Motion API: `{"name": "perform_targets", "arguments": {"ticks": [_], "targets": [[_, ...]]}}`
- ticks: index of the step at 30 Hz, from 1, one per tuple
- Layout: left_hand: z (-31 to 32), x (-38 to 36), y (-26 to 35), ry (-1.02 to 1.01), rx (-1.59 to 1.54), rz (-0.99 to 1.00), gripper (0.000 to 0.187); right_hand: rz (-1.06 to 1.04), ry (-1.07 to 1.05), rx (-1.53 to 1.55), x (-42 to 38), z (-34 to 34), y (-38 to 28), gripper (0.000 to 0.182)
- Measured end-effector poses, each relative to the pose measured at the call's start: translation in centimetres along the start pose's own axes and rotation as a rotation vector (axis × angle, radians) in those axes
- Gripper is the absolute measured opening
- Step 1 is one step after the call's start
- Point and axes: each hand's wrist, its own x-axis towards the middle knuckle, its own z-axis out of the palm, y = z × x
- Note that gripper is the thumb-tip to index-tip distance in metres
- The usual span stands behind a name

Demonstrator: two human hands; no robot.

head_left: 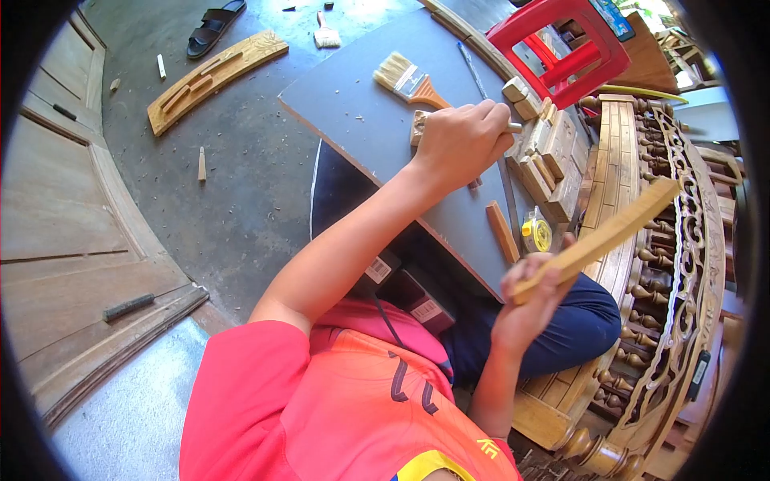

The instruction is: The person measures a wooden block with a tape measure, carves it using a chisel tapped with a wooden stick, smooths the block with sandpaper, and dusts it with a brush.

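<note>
Head camera, looking down over a person in a red-orange shirt seated beside a dark grey board that serves as a worktop (353,104).

The left hand (464,138) rests on the worktop, fingers curled and pressed together around a thin metal tool (513,127) whose tip sticks out past the knuckles. A small carved wooden block (419,127) lies just beside this hand, partly hidden by it. A paintbrush (409,80) with pale bristles lies on the worktop just beyond the hand.

The right hand (533,301) is raised above the person's lap, fingers closed around the lower end of a long flat wooden strip (605,236), which slants up and away to the right.

Between the two hands, on the worktop's edge, lie a short wooden piece (502,231) and a yellow tape measure (536,232). A cluster of small wooden blocks (545,152) sits near the left hand. A red plastic stool (561,48) stands beyond. An ornate carved wooden frame (674,264) fills the right side. On the floor, a carved wooden panel (216,76) lies well apart.
</note>
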Motion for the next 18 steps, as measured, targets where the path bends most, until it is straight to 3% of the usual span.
{"name": "perform_targets", "arguments": {"ticks": [3,4,6,10,13,18], "targets": [[-0.1,0.1,-0.2,0.004,-0.005,-0.041,0.021,0.178,-0.442,-0.493,-0.7,-2.8,0.8,0.054],[-0.2,-0.1,-0.3,-0.001,-0.010,-0.067,0.021,0.318,-0.410,-0.356,-1.1,-2.6,0.3,0.055],[-0.1,-0.3,-0.3,-0.009,0.011,-0.072,0.021,0.289,-0.257,-0.176,0.0,-3.0,-0.6,0.053],[0.2,-0.3,0.1,-0.015,-0.036,0.015,0.021,0.037,-0.078,0.065,0.9,-1.7,-1.5,0.059],[0.3,-0.4,1.1,-0.084,-0.074,0.174,0.021,0.071,-0.062,0.039,0.8,-2.4,-1.3,0.060],[1.5,0.4,2.7,-0.116,-0.022,0.163,0.022,0.150,-0.056,-0.012,0.9,-3.4,-0.9,0.058]]}}
